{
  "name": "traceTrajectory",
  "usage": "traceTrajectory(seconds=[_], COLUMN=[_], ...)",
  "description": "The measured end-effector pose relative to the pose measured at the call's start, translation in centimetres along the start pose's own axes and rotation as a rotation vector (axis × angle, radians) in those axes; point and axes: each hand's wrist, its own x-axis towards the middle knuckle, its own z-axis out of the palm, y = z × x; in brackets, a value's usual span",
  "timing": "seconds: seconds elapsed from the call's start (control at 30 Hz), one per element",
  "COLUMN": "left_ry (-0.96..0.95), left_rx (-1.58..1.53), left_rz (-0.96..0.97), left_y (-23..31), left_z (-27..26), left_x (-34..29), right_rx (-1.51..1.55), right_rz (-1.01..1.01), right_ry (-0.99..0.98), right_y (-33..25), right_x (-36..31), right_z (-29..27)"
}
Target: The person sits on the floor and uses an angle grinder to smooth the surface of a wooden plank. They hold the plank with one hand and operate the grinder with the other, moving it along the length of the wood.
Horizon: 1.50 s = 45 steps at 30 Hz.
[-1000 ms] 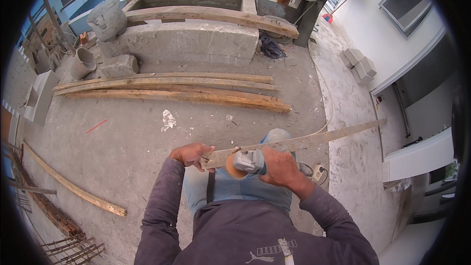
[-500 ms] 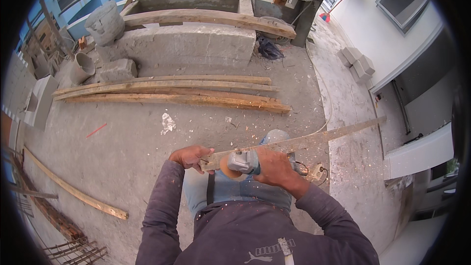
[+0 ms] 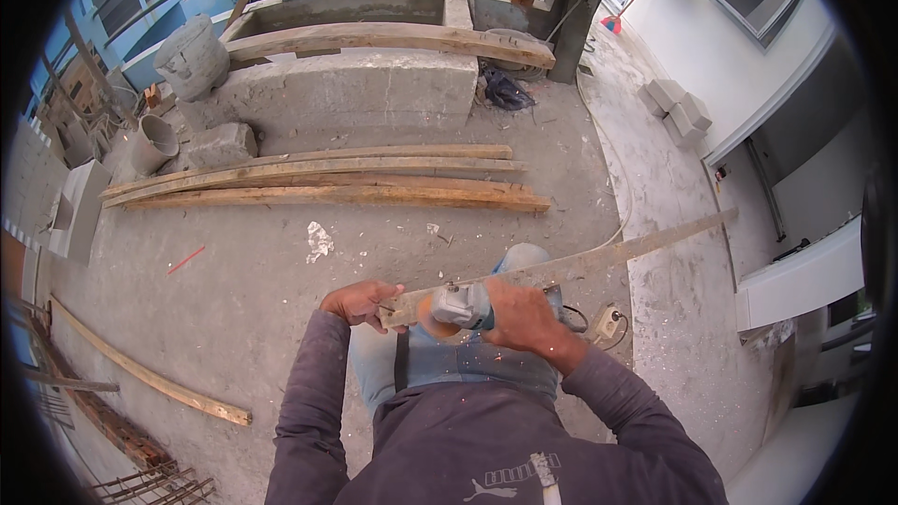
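Observation:
A long wooden board (image 3: 617, 254) slants across my thighs, its near end at the left and its far end up toward the right. My left hand (image 3: 357, 302) is closed around the near end, where a thin dark piece like a nail sticks out. In my right hand (image 3: 526, 320) is an angle grinder (image 3: 461, 306), gripped by its body. Its orange disc (image 3: 436, 315) is blurred and lies at the board close to my left fingers. A few sparks show around it. My hand hides most of the grinder's body.
Several timbers (image 3: 327, 192) lie on the concrete floor ahead, before a concrete block (image 3: 346, 89). A power socket (image 3: 610, 325) with a cord sits beside my right forearm. At the left are a curved wood strip (image 3: 150, 360) and rebar (image 3: 154, 484). Grey blocks (image 3: 677, 110) stand by the right wall.
Fewer sparks fly around the grinder now, mainly along the board and at the right. The view has shifted slightly. Both hands keep nearly the same place on the board and grinder.

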Motion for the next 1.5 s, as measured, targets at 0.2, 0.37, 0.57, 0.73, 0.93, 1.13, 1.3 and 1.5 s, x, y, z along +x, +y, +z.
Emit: traceTrajectory(seconds=[0.2, 0.37, 0.57, 0.73, 0.93, 1.13, 1.3, 1.5], left_ry=[-0.003, 0.016, 0.355, 0.446, 0.285, 0.128, 0.128, 0.099], left_rx=[-0.009, -0.081, -0.564, -0.882, -1.026, -1.116, -1.113, -1.120], left_rz=[0.003, -0.004, 0.175, 0.415, 0.613, 0.743, 0.747, 0.763], left_y=[0.2, -0.3, -5.5, -11.9, -10.0, -8.9, -9.6, -10.0], left_z=[-0.4, -0.5, 0.6, 4.0, 6.8, 7.5, 7.4, 7.2], left_x=[-0.2, -0.3, -1.1, -2.5, 0.6, 2.8, 3.1, 3.4], right_rx=[-0.080, 0.012, 0.045, -0.035, -0.092, -0.200, -0.214, -0.281], right_rz=[0.218, 0.279, 0.194, -0.148, -0.376, -0.436, -0.473, -0.468], right_ry=[-0.066, -0.004, 0.132, 0.213, 0.091, 0.016, 0.045, 0.016], right_y=[2.7, 4.9, 4.6, 2.4, -1.3, -2.4, -2.5, -2.8], right_x=[-1.6, -2.7, -3.0, -1.3, 2.4, 4.4, 4.9, 5.0], right_z=[-2.0, -2.5, -2.3, -2.0, -1.3, -1.0, -0.8, -1.1])
